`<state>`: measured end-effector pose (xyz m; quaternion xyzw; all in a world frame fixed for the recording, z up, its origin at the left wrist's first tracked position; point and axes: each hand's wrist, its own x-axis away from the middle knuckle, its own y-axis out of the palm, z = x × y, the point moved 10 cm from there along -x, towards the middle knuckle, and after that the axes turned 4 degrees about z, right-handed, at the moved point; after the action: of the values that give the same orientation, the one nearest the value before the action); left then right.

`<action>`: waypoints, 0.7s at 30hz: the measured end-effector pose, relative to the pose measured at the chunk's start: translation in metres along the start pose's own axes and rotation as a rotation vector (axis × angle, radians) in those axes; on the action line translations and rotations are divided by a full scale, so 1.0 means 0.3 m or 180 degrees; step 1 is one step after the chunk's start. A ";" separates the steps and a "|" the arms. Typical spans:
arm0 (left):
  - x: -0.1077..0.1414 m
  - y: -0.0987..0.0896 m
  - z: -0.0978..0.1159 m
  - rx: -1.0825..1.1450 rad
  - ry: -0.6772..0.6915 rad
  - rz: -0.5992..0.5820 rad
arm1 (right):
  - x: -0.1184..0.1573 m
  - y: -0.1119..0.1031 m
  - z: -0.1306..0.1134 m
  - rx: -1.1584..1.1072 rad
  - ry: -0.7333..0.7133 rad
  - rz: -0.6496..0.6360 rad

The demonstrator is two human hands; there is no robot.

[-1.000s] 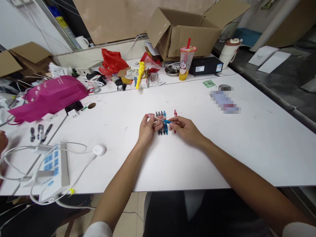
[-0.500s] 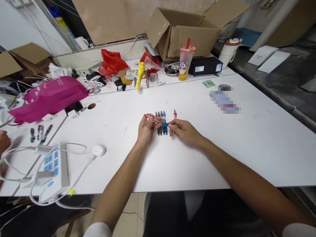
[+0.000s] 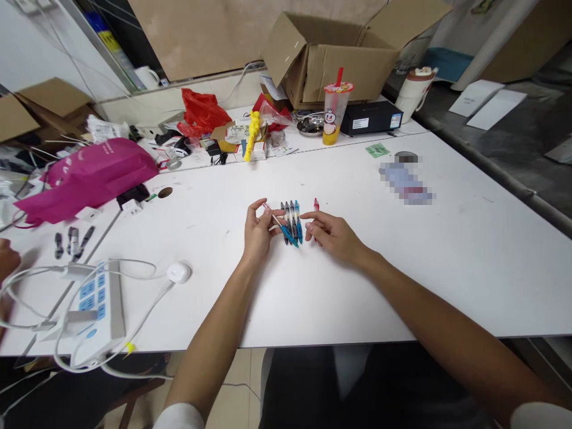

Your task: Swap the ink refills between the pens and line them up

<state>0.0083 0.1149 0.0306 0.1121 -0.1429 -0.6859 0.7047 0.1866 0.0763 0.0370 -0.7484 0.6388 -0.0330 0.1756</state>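
My left hand (image 3: 258,233) pinches a clear-barrelled pen (image 3: 289,235) by its pink upper end. Its blue grip and tip slant down to the right, over the lower part of a row of pens. In that row, several black-and-grey pens (image 3: 288,210) lie side by side on the white table, with a blue pen (image 3: 298,208) at the right end. My right hand (image 3: 333,237) hovers just right of the row, its fingers loosely curved and apart, with nothing seen in them. Behind it lies a red pen (image 3: 316,204), its middle hidden by the fingers.
A power strip (image 3: 99,316) with white cables and a white round-cornered case (image 3: 179,272) are at left. Further back stand a drink cup (image 3: 336,113), a black box (image 3: 373,119) and a cardboard box (image 3: 346,74). Another person's hand (image 3: 8,257) shows at the left edge.
My right hand has let go of the pen's blue end and moved slightly away. In my left hand, the pen has tilted so its blue tip points lower, towards me.
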 end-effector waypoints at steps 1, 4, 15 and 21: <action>0.000 0.002 0.000 -0.0013 -0.0019 -0.0033 | 0.002 0.003 -0.002 0.0033 -0.0015 -0.0027; 0.002 0.010 0.005 -0.0085 -0.0007 -0.0129 | 0.008 0.013 -0.015 0.0165 -0.0115 -0.0096; -0.004 0.012 -0.036 -0.0361 -0.0193 -0.0158 | 0.084 0.117 -0.149 0.0881 -0.1657 -0.0520; -0.002 0.001 -0.049 -0.0508 -0.0275 -0.0114 | 0.067 0.070 -0.153 0.1244 -0.1861 -0.0061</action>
<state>0.0138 0.1150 0.0169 0.0284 -0.1160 -0.7117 0.6922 0.1577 0.0442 0.0701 -0.6844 0.5361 0.0595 0.4907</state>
